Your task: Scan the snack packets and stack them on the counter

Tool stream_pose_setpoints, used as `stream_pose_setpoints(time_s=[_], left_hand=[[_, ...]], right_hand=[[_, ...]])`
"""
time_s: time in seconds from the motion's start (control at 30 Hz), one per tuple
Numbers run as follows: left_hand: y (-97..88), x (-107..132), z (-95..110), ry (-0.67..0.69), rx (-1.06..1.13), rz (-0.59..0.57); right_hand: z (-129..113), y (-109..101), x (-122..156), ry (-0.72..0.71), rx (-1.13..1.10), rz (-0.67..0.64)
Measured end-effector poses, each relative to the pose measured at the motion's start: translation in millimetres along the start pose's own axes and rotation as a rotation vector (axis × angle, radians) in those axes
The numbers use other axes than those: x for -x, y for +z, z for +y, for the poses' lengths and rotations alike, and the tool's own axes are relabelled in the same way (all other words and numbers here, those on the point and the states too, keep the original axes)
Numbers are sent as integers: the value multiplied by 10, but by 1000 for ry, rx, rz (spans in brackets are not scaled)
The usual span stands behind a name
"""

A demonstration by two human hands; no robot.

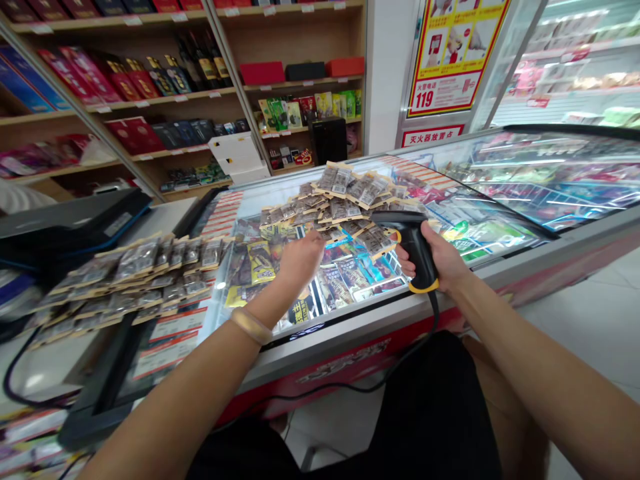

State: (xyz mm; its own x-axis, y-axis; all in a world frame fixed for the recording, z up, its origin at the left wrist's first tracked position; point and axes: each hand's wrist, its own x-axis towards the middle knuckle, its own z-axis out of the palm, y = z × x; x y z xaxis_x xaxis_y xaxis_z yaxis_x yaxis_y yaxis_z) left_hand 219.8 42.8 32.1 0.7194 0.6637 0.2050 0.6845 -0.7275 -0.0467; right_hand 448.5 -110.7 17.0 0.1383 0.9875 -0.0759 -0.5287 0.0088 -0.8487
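My right hand (444, 257) is wrapped round the grip of a black and yellow barcode scanner (419, 250), its head pointing left over the freezer. A dark cable runs down from the grip. My left hand (304, 255) has its fingers curled closed at the near edge of a heap of small brown-edged packets (345, 187); whatever is in the fingers, if anything, is hidden. The heap lies on the glass lid of a chest freezer (320, 340). Further left, a second heap of similar packets (145, 267) spreads over the counter and the freezer's left end.
Colourful frozen packs (345, 283) show through the glass. Behind stand wooden shelves (300, 83) with boxes, bottles and bags. A dark machine (75, 217) sits on the left counter. The scanner cable (345, 385) hangs in front of the freezer, above my lap.
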Motion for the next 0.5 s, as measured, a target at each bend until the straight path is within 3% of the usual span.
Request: stream_pose_setpoints(time_s=[0.1, 0.2, 0.33, 0.5], left_hand=[[72, 53, -99, 14, 254, 140], [162, 68, -163, -30, 675, 220], [205, 67, -171, -190, 1105, 223], [52, 116, -125, -286, 1415, 208]], right_hand=[[18, 15, -15, 19, 14, -31], [58, 83, -59, 47, 27, -70], [121, 220, -130, 77, 24, -100], [136, 280, -151, 73, 21, -120]])
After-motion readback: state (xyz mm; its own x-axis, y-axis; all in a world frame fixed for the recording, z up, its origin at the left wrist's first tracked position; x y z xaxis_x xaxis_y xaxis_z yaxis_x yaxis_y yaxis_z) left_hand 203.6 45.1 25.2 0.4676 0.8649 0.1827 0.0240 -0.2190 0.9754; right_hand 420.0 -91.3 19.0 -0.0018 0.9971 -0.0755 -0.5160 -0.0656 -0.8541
